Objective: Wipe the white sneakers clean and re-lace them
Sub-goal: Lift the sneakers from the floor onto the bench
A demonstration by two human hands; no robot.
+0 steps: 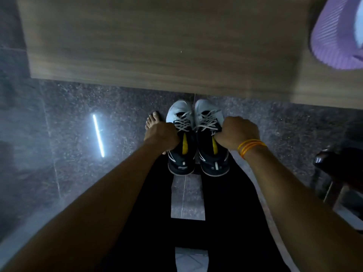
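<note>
Left hand: [162, 135] closed into a fist around the collar of the left sneaker [179, 134], knuckles up, fingers tucked inside the opening.
Right hand: [236, 132] closed the same way on the collar of the right sneaker [211, 134]; orange thread bands [250, 147] circle the wrist just behind it.
Sneakers: one in each hand, side by side and touching, toes pointing away from the person; white toe caps, dark heels and sides, yellow lining visible inside each opening.
Laces: [206, 120] white, threaded and criss-crossed on both sneakers, just ahead of the knuckles.
Contact with floor: cannot tell whether the soles rest on the floor or hang just above it.
Floor: [98, 107] dark speckled stone, below and around both hands; a bright strip of reflected light lies well to the left of the left hand.
Bare foot: [153, 120] just beyond the left hand, beside the left sneaker's toe.
Bench: [157, 42] wood-grain top, beyond the hands, its near edge just past the sneaker toes.
Purple object: [334, 36] ribbed, on the bench far beyond the right hand, cut off by the frame; identity unclear.
</note>
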